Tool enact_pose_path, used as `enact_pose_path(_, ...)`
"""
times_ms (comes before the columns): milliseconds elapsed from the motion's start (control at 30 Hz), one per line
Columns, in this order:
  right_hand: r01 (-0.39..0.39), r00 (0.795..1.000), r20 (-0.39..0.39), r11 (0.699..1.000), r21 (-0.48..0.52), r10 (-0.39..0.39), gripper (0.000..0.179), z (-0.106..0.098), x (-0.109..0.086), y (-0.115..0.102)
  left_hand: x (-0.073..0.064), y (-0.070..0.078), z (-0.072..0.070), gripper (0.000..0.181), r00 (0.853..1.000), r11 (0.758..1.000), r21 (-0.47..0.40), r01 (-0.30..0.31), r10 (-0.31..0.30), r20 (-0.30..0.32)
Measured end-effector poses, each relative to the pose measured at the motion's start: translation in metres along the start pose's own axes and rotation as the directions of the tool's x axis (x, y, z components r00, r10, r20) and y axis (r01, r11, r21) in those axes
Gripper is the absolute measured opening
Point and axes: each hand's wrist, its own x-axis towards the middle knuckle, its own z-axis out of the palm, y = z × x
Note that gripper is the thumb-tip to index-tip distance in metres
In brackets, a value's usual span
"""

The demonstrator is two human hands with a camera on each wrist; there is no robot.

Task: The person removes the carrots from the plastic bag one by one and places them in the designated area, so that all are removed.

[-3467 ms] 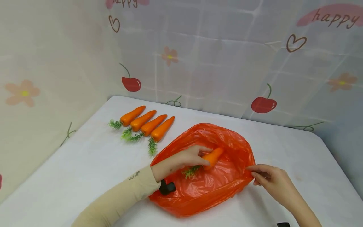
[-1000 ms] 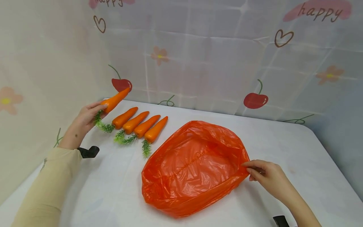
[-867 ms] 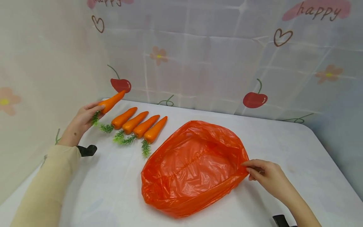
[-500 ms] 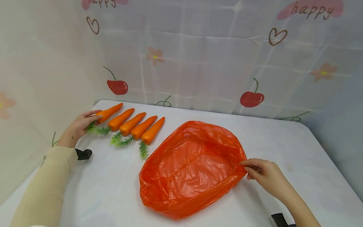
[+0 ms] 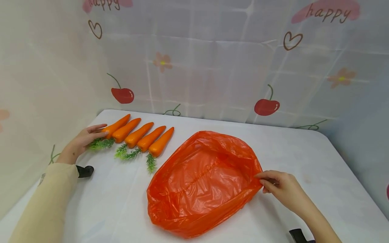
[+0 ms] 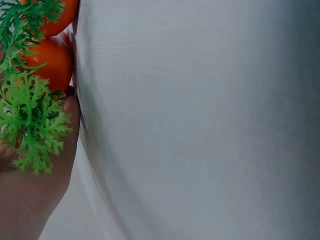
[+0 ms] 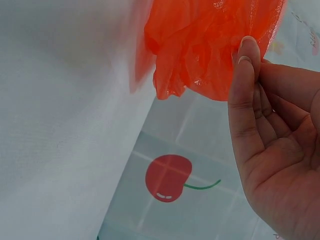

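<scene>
My left hand [image 5: 83,139] holds the thick end of an orange carrot [image 5: 117,125], the leftmost of a slanted row on the white table. Its thumb and fingers lie on either side of the carrot. Close against it is a second carrot [image 5: 126,131]. In the left wrist view, the green leaves [image 6: 30,120] cover part of the hand. A red plastic bag [image 5: 203,222] sits mid-table with its mouth spread open and no carrot visible inside. My right hand [image 5: 284,189] pinches the bag's right rim between thumb and fingers, also seen in the right wrist view.
More carrots [image 5: 161,142] with green tops lie between the left hand and the bag. White cloth covers the table [image 5: 121,209]. A printed curtain [image 5: 206,67] stands along the back and sides. Black wrist straps [image 5: 85,171] show near both hands.
The left hand took a carrot out of the bag, carried it left and lowered it beside the row. The right hand has kept its pinch on the rim. The view has shifted slightly.
</scene>
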Motion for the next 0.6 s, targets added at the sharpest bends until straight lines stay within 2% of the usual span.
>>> enact_pose_path(167, 0.023, 0.999, 0.022, 1.000, -0.012, -0.023, 0.022, -0.0013, 0.0001, 0.0002, -0.0025, 0.0023, 0.0003, 0.073, 1.000, 0.999, 0.050, -0.016, 0.017, -0.024)
enact_pose_path(400, -0.031, 0.994, 0.103, 0.999, 0.032, 0.028, 0.026, -0.0044, -0.0031, 0.0029, -0.0037, 0.0018, 0.0021, 0.074, 0.998, 0.988, 0.155, -0.024, 0.032, -0.051)
enact_pose_path(600, -0.019, 0.993, 0.120, 0.999, 0.044, 0.014, 0.028, -0.0072, -0.0027, 0.0032, -0.0013, 0.0003, 0.0003, 0.071, 0.998, 0.981, 0.187, -0.052, 0.060, -0.035)
